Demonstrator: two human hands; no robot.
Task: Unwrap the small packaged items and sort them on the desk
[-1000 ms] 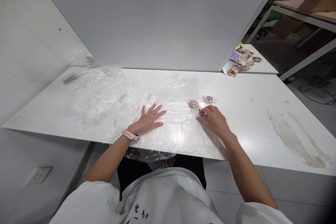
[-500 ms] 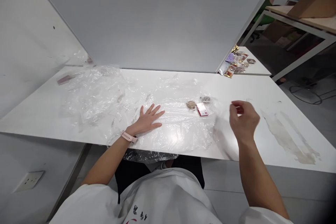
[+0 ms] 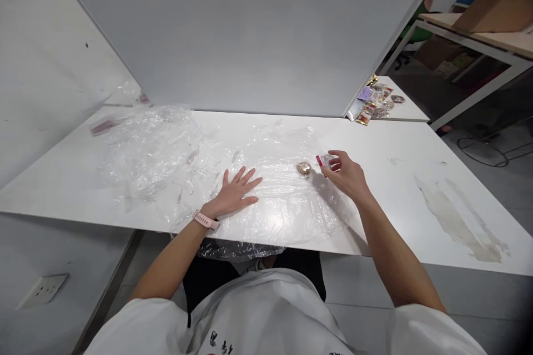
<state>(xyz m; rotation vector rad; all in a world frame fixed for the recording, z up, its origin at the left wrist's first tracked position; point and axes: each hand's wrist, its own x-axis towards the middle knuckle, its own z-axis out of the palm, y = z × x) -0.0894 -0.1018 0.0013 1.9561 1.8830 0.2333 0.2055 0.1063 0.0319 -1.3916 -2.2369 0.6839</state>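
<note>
My left hand (image 3: 236,193) lies flat with its fingers spread on a sheet of clear plastic film (image 3: 275,216) on the white table. My right hand (image 3: 345,173) pinches a small red-and-white packet (image 3: 322,162) between thumb and fingers, at the right part of the film. Just left of it, a small brown wrapped snack (image 3: 303,168) rests on the film, touched by neither hand. What lies behind the packet and my fingers is hidden.
Crumpled film (image 3: 154,150) covers the table's left part, with a pinkish packet (image 3: 104,126) there. A grey panel (image 3: 250,39) rises along the back. Several wrapped snacks (image 3: 375,102) lie beyond its right edge. A brownish smear (image 3: 453,222) marks the right side of the table.
My right hand has moved left and down to the film and taken hold of the red-and-white packet, which is now tilted. The dark small packet behind it is now hidden. My left hand stays put.
</note>
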